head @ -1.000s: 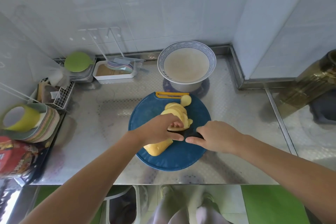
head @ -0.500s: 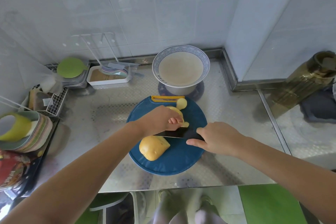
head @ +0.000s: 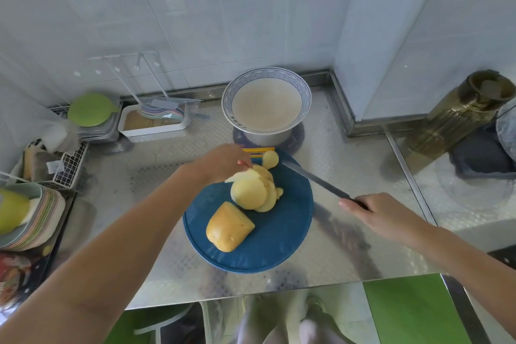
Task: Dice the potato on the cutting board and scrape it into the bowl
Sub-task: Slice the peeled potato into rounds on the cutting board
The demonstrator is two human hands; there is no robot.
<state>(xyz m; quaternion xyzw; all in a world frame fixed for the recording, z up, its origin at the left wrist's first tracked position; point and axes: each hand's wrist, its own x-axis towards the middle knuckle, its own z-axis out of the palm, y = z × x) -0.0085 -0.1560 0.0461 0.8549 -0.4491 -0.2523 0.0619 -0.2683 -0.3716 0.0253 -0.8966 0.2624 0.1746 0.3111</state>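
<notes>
On the round blue cutting board [head: 282,234], the potato chunk [head: 229,227], smooth-skinned and yellow with one flat cut face, is lying toward my side. Just beyond it, pale oval slices [head: 251,193] are leaning in an overlapping stack. My left hand [head: 223,162] is pinching the top slice [head: 242,176] with curled fingertips. My right hand [head: 382,215] is gripping the dark handle of the knife [head: 315,180], whose slim blade is slanting over the board's right edge. Past the board, the wide glossy bowl [head: 303,88] with a blue-patterned rim is standing on the dimpled steel counter [head: 363,165].
</notes>
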